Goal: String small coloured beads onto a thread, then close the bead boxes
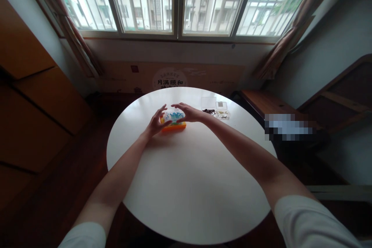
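A clear, rounded container or cover (174,115) with many small blue pieces showing in it sits over an orange base (174,128), with some yellow and green at its lower part. My left hand (157,124) is at its left side, thumb in front and curved fingers spread above. From the right, my right hand (189,113) arches round the other side, its thumb and fingers apart. Both hands frame the clear piece closely; whether the fingertips touch it cannot be made out.
All this stands toward the far side of a round white table (197,186). To the right lies an open clear plastic case (223,114) with dark and pale small pieces. A wooden bench (261,102) is beyond the table's right edge, and a large printed cardboard panel (122,77) leans below the window.
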Tool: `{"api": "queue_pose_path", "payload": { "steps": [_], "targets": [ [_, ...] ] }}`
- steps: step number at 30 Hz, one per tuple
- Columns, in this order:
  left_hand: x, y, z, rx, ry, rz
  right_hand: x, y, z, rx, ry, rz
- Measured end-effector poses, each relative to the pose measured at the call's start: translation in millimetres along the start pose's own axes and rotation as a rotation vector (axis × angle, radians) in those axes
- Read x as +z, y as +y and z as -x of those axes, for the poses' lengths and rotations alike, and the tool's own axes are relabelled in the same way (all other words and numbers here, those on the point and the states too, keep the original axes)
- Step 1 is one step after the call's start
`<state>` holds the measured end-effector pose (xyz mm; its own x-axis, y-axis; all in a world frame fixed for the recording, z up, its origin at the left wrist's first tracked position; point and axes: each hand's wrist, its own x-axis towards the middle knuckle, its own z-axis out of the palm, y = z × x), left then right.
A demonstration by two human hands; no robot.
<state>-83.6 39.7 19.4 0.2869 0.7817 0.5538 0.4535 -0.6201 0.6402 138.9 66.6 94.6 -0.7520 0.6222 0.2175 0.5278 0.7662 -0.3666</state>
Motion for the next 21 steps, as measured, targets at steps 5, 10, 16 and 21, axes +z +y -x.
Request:
{"api": "queue_pose_path", "payload": {
  "steps": [5,10,16,21],
  "targets": [
    [0.3,2,0,0.033,0.011,0.003,-27,47,3,0.208,0.127,0.254],
    [5.3,-8,1,-0.064,0.055,0.095,-53,98,26,0.535,0.078,0.626],
    [4.8,-13,1,-0.131,0.017,0.172,-47,120,48,0.591,0.040,0.702],
    [3.7,-10,1,-0.131,0.004,0.194,-40,112,57,0.502,0.182,0.769]
  ]
}}
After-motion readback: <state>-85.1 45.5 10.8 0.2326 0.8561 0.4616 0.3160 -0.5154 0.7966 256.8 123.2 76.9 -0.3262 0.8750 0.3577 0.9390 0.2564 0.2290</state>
